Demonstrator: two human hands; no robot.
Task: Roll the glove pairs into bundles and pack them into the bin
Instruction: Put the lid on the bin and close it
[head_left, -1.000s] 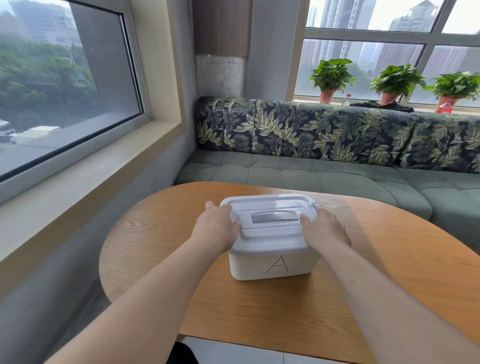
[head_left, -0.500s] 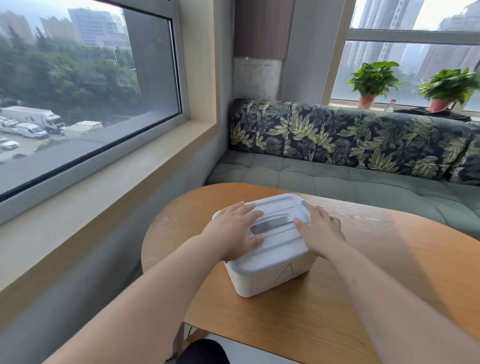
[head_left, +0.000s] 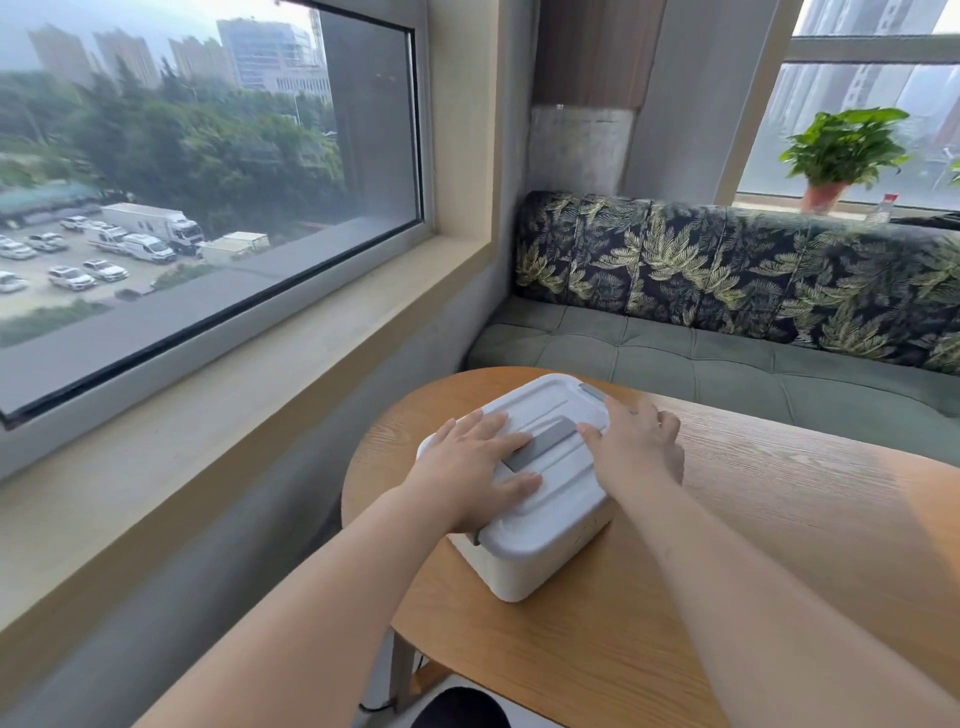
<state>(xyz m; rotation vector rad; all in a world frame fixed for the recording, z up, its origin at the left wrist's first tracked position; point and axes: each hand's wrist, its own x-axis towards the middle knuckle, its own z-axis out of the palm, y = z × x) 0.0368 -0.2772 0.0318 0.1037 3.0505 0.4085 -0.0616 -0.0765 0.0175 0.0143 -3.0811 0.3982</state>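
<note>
With its lid (head_left: 540, 462) on, one white bin (head_left: 524, 566) stands at the left end of a round-edged wood table (head_left: 779, 519).
Left hand (head_left: 470, 475) lies flat on the lid, fingers spread, gripping nothing; right hand (head_left: 636, 447) rests open on the lid's right edge. Two windows, one leaf-print bench and one plant (head_left: 844, 150) surround it.

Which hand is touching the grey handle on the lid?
The left hand: its fingers lie across the grey handle. The right hand rests at the lid's right edge, beside it.
</note>
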